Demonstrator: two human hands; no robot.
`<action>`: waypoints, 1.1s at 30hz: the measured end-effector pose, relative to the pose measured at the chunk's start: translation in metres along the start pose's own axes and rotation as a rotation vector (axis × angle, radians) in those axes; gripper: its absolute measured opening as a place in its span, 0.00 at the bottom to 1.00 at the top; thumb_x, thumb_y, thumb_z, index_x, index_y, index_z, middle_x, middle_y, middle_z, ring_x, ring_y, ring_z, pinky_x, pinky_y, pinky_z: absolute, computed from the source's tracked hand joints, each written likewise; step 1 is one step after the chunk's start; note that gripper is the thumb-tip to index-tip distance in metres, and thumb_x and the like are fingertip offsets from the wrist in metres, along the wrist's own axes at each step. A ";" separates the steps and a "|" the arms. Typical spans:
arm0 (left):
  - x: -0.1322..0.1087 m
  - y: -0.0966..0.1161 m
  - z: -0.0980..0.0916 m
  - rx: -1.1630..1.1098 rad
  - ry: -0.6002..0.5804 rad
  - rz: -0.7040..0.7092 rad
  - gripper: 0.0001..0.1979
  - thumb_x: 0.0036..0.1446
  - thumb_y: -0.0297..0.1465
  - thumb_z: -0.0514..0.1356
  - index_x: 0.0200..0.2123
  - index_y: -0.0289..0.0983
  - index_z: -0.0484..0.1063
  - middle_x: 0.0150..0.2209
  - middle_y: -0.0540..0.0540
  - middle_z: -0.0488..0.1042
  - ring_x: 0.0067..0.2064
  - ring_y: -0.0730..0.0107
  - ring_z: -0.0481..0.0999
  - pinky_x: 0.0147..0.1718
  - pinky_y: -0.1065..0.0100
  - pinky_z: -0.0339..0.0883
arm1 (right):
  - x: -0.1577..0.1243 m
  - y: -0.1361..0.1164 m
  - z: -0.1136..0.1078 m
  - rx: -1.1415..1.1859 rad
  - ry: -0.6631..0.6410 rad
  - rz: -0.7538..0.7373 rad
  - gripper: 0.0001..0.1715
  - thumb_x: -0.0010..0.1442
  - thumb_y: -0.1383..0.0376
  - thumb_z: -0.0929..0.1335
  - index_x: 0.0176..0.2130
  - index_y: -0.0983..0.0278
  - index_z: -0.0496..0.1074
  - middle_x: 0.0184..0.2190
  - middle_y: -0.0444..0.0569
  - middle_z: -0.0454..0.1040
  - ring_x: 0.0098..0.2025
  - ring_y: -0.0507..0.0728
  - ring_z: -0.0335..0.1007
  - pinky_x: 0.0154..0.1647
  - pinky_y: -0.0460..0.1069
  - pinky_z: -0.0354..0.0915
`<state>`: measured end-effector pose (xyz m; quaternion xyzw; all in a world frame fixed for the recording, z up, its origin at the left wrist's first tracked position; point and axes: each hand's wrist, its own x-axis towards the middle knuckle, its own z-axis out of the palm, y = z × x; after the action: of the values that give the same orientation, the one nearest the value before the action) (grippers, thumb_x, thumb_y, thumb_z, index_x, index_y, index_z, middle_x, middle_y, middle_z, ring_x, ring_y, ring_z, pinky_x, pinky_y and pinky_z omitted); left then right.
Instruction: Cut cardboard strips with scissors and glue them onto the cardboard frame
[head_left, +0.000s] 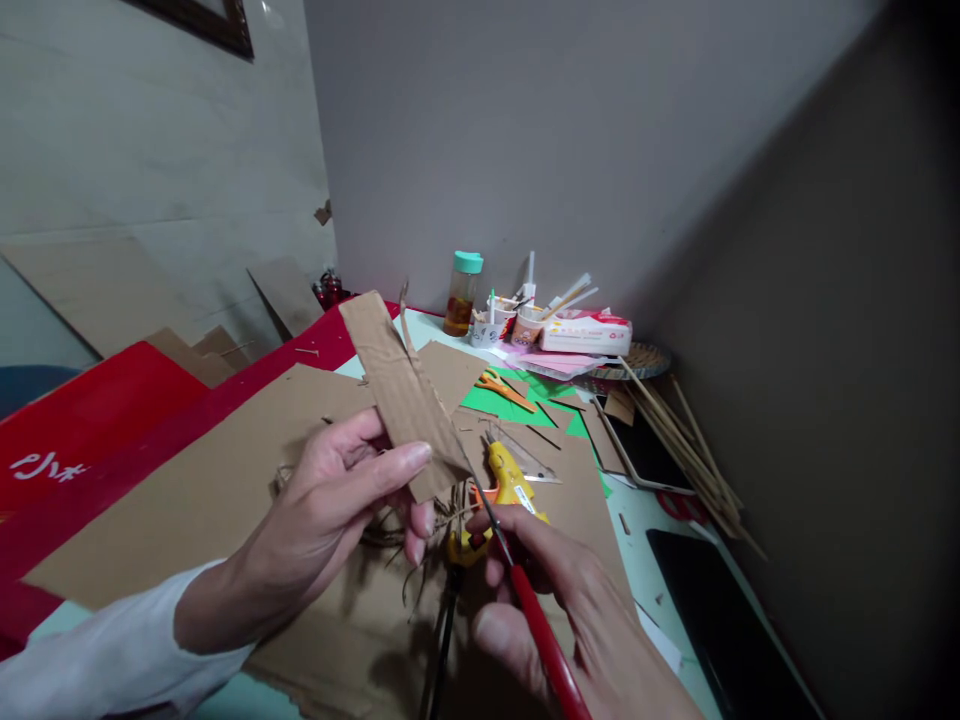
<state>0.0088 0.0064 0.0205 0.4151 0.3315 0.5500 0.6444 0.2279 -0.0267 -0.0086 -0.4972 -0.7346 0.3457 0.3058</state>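
My left hand (352, 500) pinches a strip of brown cardboard (405, 390) between thumb and fingers and holds it tilted above the table. Along the strip's right edge, a thin sliver of cardboard (407, 320) curls away at the top. My right hand (562, 600) is closed around a red-handled cutting tool (538, 630). Its slim dark metal blade meets the strip's lower right edge; the far end of the handle runs out of view. Just behind my hands lies a yellow glue gun (510, 475) with a black cord. Some tangled twine (386, 530) shows below the strip.
Large cardboard sheets (187, 490) cover much of the table. Farther back are orange scissors (506, 388), a bottle (461, 295), paper cups (529, 325) and a tissue pack (586, 332). To the right lie wooden sticks (682, 450), a tablet (652, 445) and a black phone-like slab (720, 620).
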 end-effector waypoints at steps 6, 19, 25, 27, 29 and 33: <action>-0.001 -0.008 -0.001 0.004 -0.057 -0.045 0.08 0.57 0.33 0.69 0.38 0.36 0.78 0.26 0.50 0.77 0.23 0.71 0.76 0.18 0.74 0.75 | 0.006 -0.011 0.003 0.044 -0.118 0.099 0.38 0.59 0.42 0.71 0.60 0.60 0.71 0.48 0.57 0.76 0.52 0.70 0.72 0.54 0.64 0.68; 0.000 -0.011 -0.005 0.057 -0.057 -0.060 0.07 0.58 0.33 0.68 0.35 0.34 0.79 0.24 0.48 0.78 0.23 0.71 0.78 0.17 0.76 0.73 | 0.012 -0.019 -0.002 -0.022 -0.165 0.024 0.24 0.61 0.49 0.71 0.50 0.59 0.73 0.40 0.52 0.77 0.42 0.65 0.75 0.40 0.55 0.71; 0.001 -0.012 -0.007 0.070 -0.077 -0.057 0.06 0.59 0.32 0.67 0.35 0.35 0.79 0.23 0.47 0.78 0.22 0.71 0.77 0.17 0.77 0.72 | 0.003 -0.008 0.000 -0.050 -0.053 -0.118 0.21 0.63 0.52 0.70 0.53 0.55 0.72 0.44 0.50 0.79 0.44 0.63 0.76 0.45 0.54 0.71; 0.002 -0.012 -0.008 0.080 -0.081 -0.060 0.06 0.60 0.33 0.66 0.35 0.35 0.78 0.23 0.47 0.78 0.22 0.71 0.77 0.18 0.77 0.73 | 0.003 -0.004 0.001 -0.058 -0.046 -0.126 0.21 0.64 0.51 0.69 0.54 0.54 0.72 0.43 0.49 0.79 0.43 0.62 0.76 0.44 0.54 0.72; 0.002 -0.012 -0.008 0.090 -0.084 -0.060 0.07 0.60 0.33 0.66 0.36 0.35 0.78 0.23 0.47 0.78 0.22 0.71 0.77 0.18 0.76 0.73 | 0.004 -0.001 0.003 -0.073 -0.056 -0.092 0.25 0.64 0.47 0.69 0.55 0.56 0.72 0.43 0.51 0.79 0.43 0.63 0.76 0.43 0.55 0.72; 0.002 -0.012 -0.008 0.105 -0.070 -0.070 0.07 0.60 0.33 0.66 0.35 0.35 0.78 0.23 0.47 0.78 0.21 0.72 0.77 0.17 0.76 0.72 | 0.009 -0.003 0.003 -0.069 -0.127 -0.001 0.29 0.62 0.43 0.69 0.53 0.59 0.74 0.42 0.52 0.80 0.42 0.64 0.76 0.44 0.56 0.71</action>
<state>0.0072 0.0094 0.0062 0.4552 0.3515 0.4943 0.6518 0.2206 -0.0194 -0.0070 -0.4843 -0.7642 0.3509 0.2413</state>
